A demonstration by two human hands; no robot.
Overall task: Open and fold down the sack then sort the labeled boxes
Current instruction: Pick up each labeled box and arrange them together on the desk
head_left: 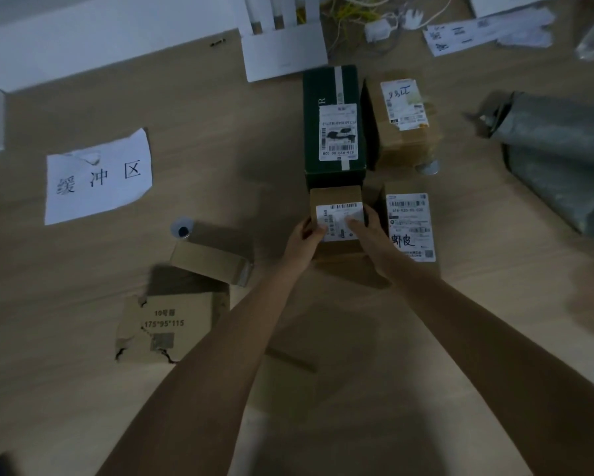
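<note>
Both hands are on one small cardboard box point(338, 221): left hand point(304, 240) grips its left edge w/ thumb over the white shipping label, right hand point(369, 235) grips the right side, thumb also lying on the label. Box sits between the two hands, its far end touching the near end of the dark green box point(333, 121), and just left of a brown box w/ handwritten label point(410, 226). Another labeled brown box point(403, 115) stands beside the green one, so a grouped set of 4. Looks like the sorting step, sack part prob done: grey sack point(560, 156) lies crumpled well off to the right on the floor point(323, 424). Next move, I'd guess: square the box into the row, or read the label and shift it if wrong group; needs label kept face up. Handwritten paper sign point(98, 176) lies well apart at left, w/ two unlabeled-side cartons point(171, 317) nearer, not yet placed.
</note>
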